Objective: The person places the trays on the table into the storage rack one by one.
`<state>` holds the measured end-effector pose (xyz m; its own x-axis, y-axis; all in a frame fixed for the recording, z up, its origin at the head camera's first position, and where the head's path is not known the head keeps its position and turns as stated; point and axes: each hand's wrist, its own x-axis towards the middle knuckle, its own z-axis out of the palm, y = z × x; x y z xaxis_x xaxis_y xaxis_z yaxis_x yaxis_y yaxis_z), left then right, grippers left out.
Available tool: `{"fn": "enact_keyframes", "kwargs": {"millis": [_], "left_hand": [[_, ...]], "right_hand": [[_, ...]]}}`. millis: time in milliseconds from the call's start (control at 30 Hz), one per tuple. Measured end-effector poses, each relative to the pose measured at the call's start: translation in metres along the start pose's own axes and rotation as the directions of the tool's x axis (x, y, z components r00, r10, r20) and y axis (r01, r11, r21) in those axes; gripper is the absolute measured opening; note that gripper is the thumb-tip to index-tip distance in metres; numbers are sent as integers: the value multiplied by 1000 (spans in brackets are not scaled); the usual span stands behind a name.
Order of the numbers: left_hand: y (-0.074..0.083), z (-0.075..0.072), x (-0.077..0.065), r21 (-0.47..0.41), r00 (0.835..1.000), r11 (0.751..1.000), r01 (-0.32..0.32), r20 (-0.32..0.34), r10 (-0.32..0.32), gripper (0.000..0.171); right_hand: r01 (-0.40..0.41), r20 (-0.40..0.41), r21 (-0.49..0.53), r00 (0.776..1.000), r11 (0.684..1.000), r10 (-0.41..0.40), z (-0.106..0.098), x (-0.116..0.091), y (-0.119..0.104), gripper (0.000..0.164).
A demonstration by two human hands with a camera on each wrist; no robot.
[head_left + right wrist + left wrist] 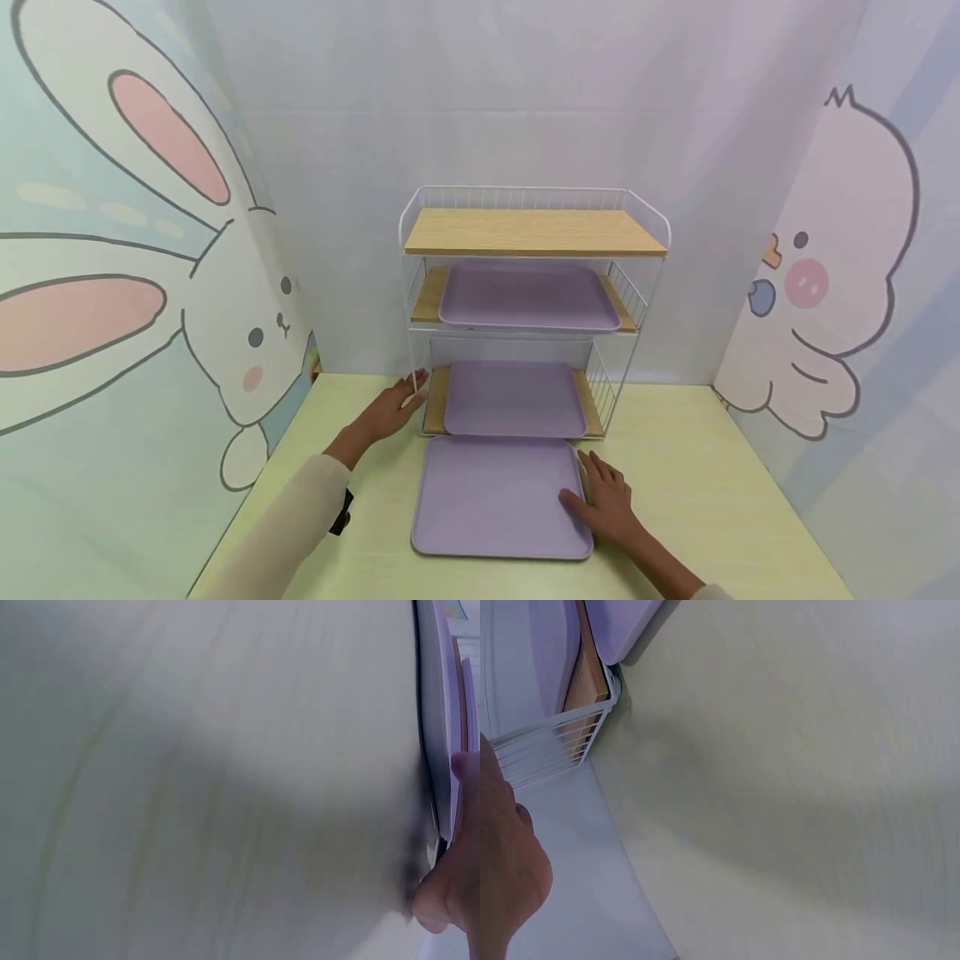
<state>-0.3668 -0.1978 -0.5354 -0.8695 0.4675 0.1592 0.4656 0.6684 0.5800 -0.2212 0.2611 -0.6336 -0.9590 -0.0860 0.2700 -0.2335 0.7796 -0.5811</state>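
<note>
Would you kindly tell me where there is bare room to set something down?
Bare: the top shelf, inside its wire rail, and the tabletop between the right hand and the right backdrop. Crowded: both lower shelves, each largely covered by a tray, and the tabletop's middle, where a third tray lies.

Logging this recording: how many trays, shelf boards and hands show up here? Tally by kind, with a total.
Purple trays: 3
Wooden shelf boards: 3
Hands (left hand, right hand): 2
Total: 8
</note>
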Motion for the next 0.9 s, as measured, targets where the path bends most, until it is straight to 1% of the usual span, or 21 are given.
{"fn": "enact_keyframes", "kwargs": {"millis": [67, 133, 233, 433, 533, 667, 767, 833, 900], "left_hand": [[0, 4, 0, -62, 999, 998, 17, -37, -20, 61], [1, 8, 0, -112, 997, 993, 25, -69, -33, 63], [2, 14, 1, -145, 994, 989, 29, -100, -44, 64], [5, 19, 2, -148, 989, 989, 24, -141, -45, 63], [6, 20, 2, -139, 987, 990, 28, -155, -49, 62], [7, 23, 1, -137, 986, 990, 36, -156, -58, 61], [7, 24, 0, -137, 987, 990, 35, -153, -56, 60], [8, 24, 0, -133, 987, 991, 32, -154, -53, 60], [9, 24, 0, -132, 987, 991, 34, -152, -54, 60]], "right_hand": [[-33, -9, 15, 999, 999, 34, 7, 1, -2, 89], [-49, -12, 17, 999, 999, 49, 14, 1, -4, 93], [-55, -29, -9, 998, 998, 55, 20, 2, -7, 90], [-30, -98, -57, 995, 998, 24, 25, 1, -9, 62], [-19, -133, -59, 991, 998, 11, 26, 0, -9, 54], [-31, -192, -59, 981, 998, 19, 26, -2, -9, 48], [-58, -231, -22, 972, 998, 52, 24, -2, -10, 45], [-75, -226, -7, 971, 997, 71, 18, -3, -14, 44], [-104, -195, 18, 975, 994, 106, 12, -3, -17, 45]]}}
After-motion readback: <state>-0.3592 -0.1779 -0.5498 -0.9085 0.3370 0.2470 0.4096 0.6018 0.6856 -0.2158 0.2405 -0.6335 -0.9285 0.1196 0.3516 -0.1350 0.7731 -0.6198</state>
